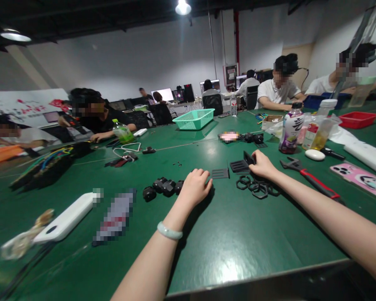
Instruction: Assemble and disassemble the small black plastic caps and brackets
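My right hand (pixel 263 164) pinches a small black slotted plate (pixel 248 159), tilted up on edge. Close to it, another black slotted plate (pixel 238 167) lies on the green table (pixel 238 234). A third slotted plate (pixel 219 173) is flat just right of my left hand (pixel 196 184). That hand rests palm down with fingers loosely bent and slightly apart; its fingertips are partly hidden, and nothing shows in it. Black chunky fittings (pixel 167 187) sit in a row beside its wrist, partly covered. Several black hexagonal rings (pixel 259 190) lie below my right hand.
An adjustable wrench (pixel 313 179) with red handle lies right, near a pink phone (pixel 363 179). Bottles (pixel 290 129) stand behind. A green basket (pixel 194 121) is farther back. Left are a white device (pixel 70 219) and a wire bundle (pixel 50 163). Other people sit around the table.
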